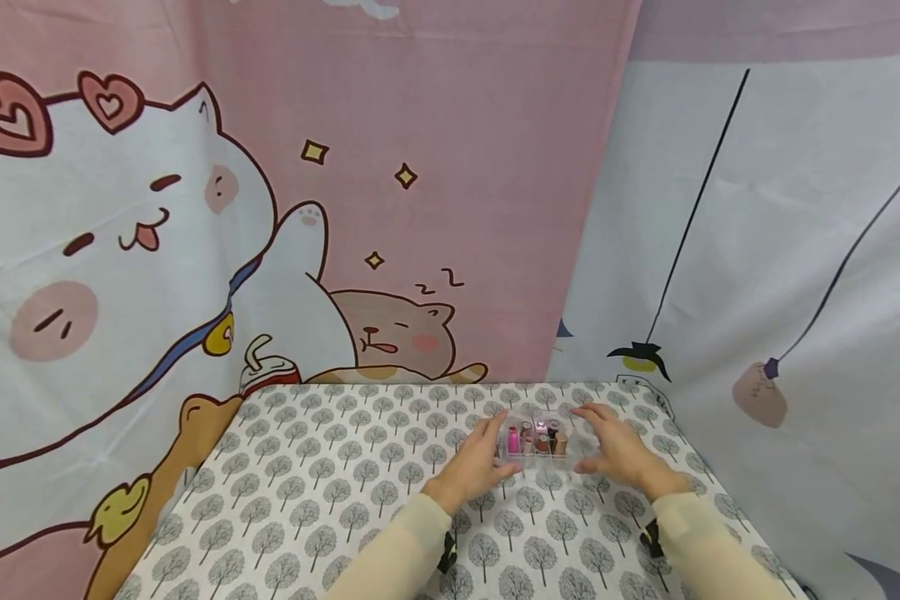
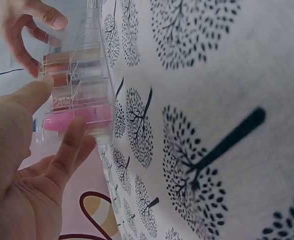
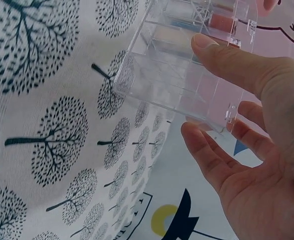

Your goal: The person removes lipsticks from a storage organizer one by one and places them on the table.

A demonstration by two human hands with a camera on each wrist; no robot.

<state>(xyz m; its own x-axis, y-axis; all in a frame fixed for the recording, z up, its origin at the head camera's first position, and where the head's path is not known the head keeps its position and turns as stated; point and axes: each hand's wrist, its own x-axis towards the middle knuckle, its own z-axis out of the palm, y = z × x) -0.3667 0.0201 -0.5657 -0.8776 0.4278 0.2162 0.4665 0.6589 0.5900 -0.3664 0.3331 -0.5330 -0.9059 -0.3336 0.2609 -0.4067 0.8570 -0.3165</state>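
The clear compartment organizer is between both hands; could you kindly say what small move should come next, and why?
Perhaps ease the left hand and right hand inward to steady the organizer: they flank opposite ends, and its load seems lopsided, with the pink cosmetic container at the left and the right-end compartment looking empty.

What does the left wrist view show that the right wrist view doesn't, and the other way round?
Only the left wrist view shows the bright pink rounded tube. Only the right wrist view shows the round yellow printed shape. Both show the clear plastic compartment case, the white cloth printed with dark trees, and the person's bare right hand.
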